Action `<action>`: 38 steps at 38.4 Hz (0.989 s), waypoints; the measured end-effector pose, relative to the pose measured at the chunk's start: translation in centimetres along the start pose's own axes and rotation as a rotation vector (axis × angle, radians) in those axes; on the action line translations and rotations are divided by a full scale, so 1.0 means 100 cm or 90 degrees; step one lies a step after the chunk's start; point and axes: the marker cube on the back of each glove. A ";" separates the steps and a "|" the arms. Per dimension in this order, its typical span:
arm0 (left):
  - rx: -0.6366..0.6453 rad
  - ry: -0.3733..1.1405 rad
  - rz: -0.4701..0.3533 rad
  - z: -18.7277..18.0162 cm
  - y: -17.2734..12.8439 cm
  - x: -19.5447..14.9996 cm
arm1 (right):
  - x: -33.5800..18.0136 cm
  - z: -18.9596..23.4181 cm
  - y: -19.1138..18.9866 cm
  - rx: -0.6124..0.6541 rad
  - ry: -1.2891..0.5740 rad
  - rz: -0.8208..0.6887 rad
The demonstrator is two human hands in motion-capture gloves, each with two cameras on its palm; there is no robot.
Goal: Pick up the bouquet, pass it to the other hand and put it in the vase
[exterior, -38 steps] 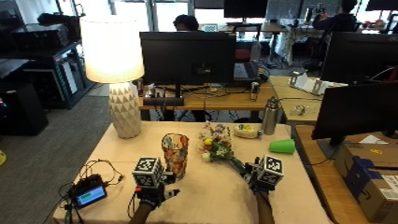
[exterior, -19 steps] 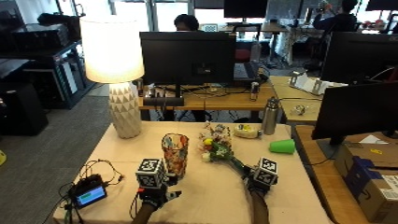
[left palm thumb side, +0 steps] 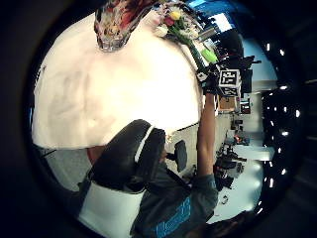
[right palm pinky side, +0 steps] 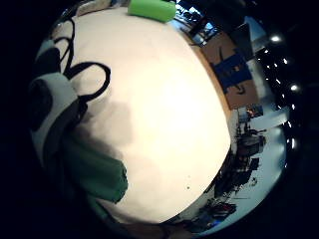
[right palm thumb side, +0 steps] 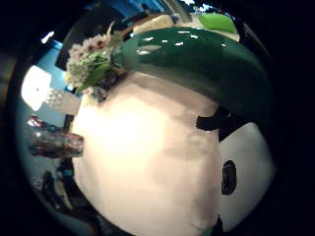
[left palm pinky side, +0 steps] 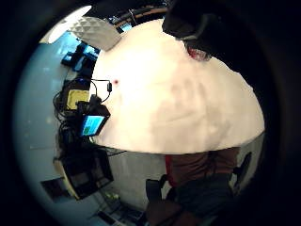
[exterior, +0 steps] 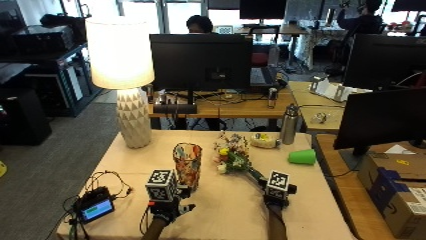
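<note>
Gripping bouquet (exterior: 233,159), right hand (exterior: 275,196)

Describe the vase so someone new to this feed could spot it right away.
Start at the tall lit lamp on the far left of the tan table. Nearer the person, just beyond the left hand, stands the vase, upright. It is a glass cylinder mottled red, orange and blue, unlike the plain green cup lying on its side at the right.

Outside view: above and behind my head, facing forward over the table (exterior: 219,210). My left palm views look down on it from higher up, thumb side catching the vase (left palm thumb side: 116,25). Right palm views sit low and close; the thumb side shares vase (right palm thumb side: 54,142) and bouquet (right palm thumb side: 93,61).
</note>
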 end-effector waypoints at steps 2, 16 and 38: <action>0.002 0.001 -0.001 -0.001 0.000 0.002 | -0.002 -0.002 0.001 0.007 -0.006 0.001; 0.040 0.051 0.042 -0.046 -0.009 0.037 | 0.002 -0.054 0.004 0.080 -0.140 0.028; 0.005 0.591 0.204 -0.141 -0.074 0.138 | -0.052 -0.175 0.037 0.132 -0.647 -0.062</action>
